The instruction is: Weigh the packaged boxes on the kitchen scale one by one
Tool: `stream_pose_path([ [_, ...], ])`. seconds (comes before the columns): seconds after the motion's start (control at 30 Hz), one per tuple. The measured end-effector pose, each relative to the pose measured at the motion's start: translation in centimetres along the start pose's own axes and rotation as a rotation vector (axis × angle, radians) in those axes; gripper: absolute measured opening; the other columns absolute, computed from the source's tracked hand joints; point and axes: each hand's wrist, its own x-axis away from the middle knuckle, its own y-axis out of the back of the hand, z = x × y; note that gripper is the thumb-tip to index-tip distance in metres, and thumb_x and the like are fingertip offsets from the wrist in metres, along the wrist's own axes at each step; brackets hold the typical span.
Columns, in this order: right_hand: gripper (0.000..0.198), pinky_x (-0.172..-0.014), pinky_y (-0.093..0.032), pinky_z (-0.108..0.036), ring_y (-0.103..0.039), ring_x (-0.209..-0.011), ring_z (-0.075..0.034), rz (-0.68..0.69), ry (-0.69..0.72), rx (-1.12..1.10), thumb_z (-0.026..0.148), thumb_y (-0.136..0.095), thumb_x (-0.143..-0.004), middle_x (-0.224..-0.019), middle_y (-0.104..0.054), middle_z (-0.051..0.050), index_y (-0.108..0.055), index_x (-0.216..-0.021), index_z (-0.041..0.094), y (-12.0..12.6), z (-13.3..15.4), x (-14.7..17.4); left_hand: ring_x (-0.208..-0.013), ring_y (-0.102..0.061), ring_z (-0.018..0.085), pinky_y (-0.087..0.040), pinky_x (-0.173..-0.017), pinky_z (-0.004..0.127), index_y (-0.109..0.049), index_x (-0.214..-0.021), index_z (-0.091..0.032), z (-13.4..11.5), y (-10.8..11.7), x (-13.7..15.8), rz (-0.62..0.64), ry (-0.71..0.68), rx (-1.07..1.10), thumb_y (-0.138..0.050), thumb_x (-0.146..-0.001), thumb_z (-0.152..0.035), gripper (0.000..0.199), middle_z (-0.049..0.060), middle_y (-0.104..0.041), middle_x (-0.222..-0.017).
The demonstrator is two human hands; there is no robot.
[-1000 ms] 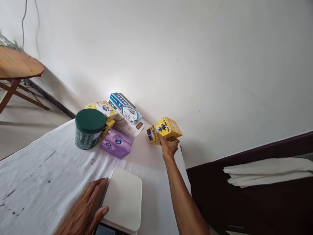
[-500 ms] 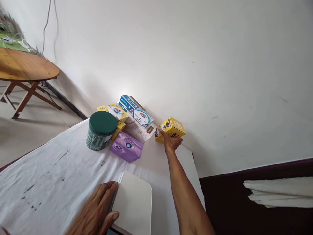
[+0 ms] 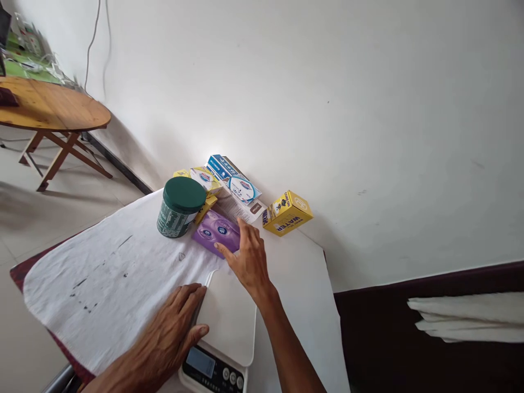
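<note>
My left hand (image 3: 174, 316) lies flat along the left side of a white kitchen scale (image 3: 227, 314), fingers stretched out and the thumb near its dark display panel. My right hand (image 3: 250, 259) is at the right end of a purple tissue pack (image 3: 215, 232), thumb at the near side and fingers at the far corner, spread apart; whether they press on it I cannot tell. A dark green lidded tub (image 3: 180, 210) stands left of the pack. The yellow box (image 3: 287, 214) sits on the table by the wall, untouched by either hand.
Behind the pack lie a blue and white box (image 3: 223, 167), a white and blue pack (image 3: 242, 188), a yellow and white pack (image 3: 204, 179) and a printed leaflet (image 3: 233, 207). A wall rises behind the table. A round wooden table (image 3: 61, 103) stands at the far left.
My right hand has let go of the yellow box and moved left to the purple tissue pack. The view has shifted, showing the scale's display. My left hand stays beside the scale.
</note>
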Motion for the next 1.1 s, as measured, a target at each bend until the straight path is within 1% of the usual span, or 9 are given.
stream_pose_path([
  [0.13,0.075,-0.096,-0.05,-0.06,-0.055,-0.126,-0.042,0.14,-0.111,0.118,0.042,-0.08,-0.079,-0.133,-0.062,-0.024,-0.049,-0.141,0.013,-1.5,0.1,-1.5,-0.129,-0.061,0.027,-0.054,-0.109,0.041,-0.05,-0.148,-0.03,0.2,0.0,0.2,-0.023,0.015,0.011,-0.05,-0.105,-0.043,0.045,0.008,-0.059,-0.143],
  [0.23,0.065,-0.098,-0.051,-0.054,-0.058,-0.122,-0.039,0.187,-0.149,0.078,0.035,-0.086,-0.072,-0.123,-0.067,-0.019,-0.058,-0.127,0.014,-1.7,0.0,-1.9,-0.131,-0.059,0.027,-0.053,-0.11,0.042,-0.05,-0.147,-0.028,0.2,0.1,0.3,-0.014,0.025,0.019,-0.048,-0.105,-0.044,0.044,0.009,-0.057,-0.144],
  [0.33,0.054,-0.096,-0.052,-0.048,-0.062,-0.113,-0.034,0.151,-0.181,0.001,0.032,-0.087,-0.069,-0.113,-0.069,-0.014,-0.061,-0.113,0.017,-0.9,-0.1,-1.2,-0.132,-0.058,0.027,-0.052,-0.111,0.044,-0.048,-0.147,-0.027,0.0,0.2,0.2,0.012,0.028,0.026,-0.047,-0.106,-0.045,0.045,0.011,-0.056,-0.145],
  [0.5,0.056,-0.092,-0.054,-0.043,-0.064,-0.105,-0.029,-0.044,-0.252,-0.114,0.04,-0.086,-0.07,-0.113,-0.068,-0.01,-0.059,-0.115,0.02,4.0,0.1,2.1,-0.133,-0.056,0.027,-0.051,-0.112,0.045,-0.045,-0.148,-0.027,0.1,0.1,0.4,0.028,0.013,0.037,-0.046,-0.107,-0.043,0.044,0.011,-0.054,-0.146],
  [0.67,0.051,-0.086,-0.056,-0.04,-0.065,-0.097,-0.026,0.065,-0.278,-0.052,0.043,-0.082,-0.075,-0.107,-0.067,-0.006,-0.059,-0.117,0.024,10.4,1.1,7.2,-0.134,-0.055,0.028,-0.05,-0.112,0.047,-0.042,-0.151,-0.029,0.5,0.0,0.5,0.017,-0.001,0.025,-0.047,-0.107,-0.04,0.045,0.011,-0.053,-0.147],
  [0.73,0.049,-0.082,-0.057,-0.038,-0.066,-0.095,-0.026,0.13,-0.309,-0.036,0.04,-0.081,-0.076,-0.107,-0.067,-0.005,-0.059,-0.117,0.024,11.1,1.6,9.2,-0.133,-0.056,0.028,-0.051,-0.111,0.047,-0.042,-0.152,-0.029,0.6,-0.1,0.5,0.013,-0.004,0.013,-0.047,-0.107,-0.04,0.046,0.011,-0.053,-0.147],
  [0.83,0.049,-0.08,-0.058,-0.039,-0.067,-0.097,-0.027,0.169,-0.349,-0.051,0.041,-0.079,-0.077,-0.108,-0.066,-0.006,-0.059,-0.118,0.024,10.3,2.1,11.7,-0.132,-0.057,0.028,-0.051,-0.111,0.046,-0.043,-0.151,-0.028,0.6,-0.2,0.4,0.01,-0.006,-0.01,-0.047,-0.107,-0.04,0.046,0.011,-0.054,-0.146],
  [0.97,0.07,-0.091,-0.058,-0.045,-0.064,-0.115,-0.031,0.132,-0.415,-0.121,0.046,-0.079,-0.077,-0.128,-0.062,-0.01,-0.05,-0.138,0.027,9.5,2.0,13.4,-0.134,-0.056,0.027,-0.05,-0.113,0.046,-0.044,-0.15,-0.028,0.7,-0.2,0.4,0.016,0.013,-0.05,-0.046,-0.107,-0.042,0.046,0.01,-0.053,-0.147],
  [1.1,0.099,-0.095,-0.058,-0.046,-0.055,-0.132,-0.034,0.131,-0.514,-0.274,0.053,-0.083,-0.073,-0.149,-0.051,-0.011,-0.03,-0.155,0.034,10.8,0.8,14.4,-0.134,-0.056,0.027,-0.05,-0.112,0.045,-0.044,-0.151,-0.029,1.1,-0.3,0.4,0.009,0.012,-0.077,-0.045,-0.107,-0.042,0.046,0.009,-0.053,-0.148],
])
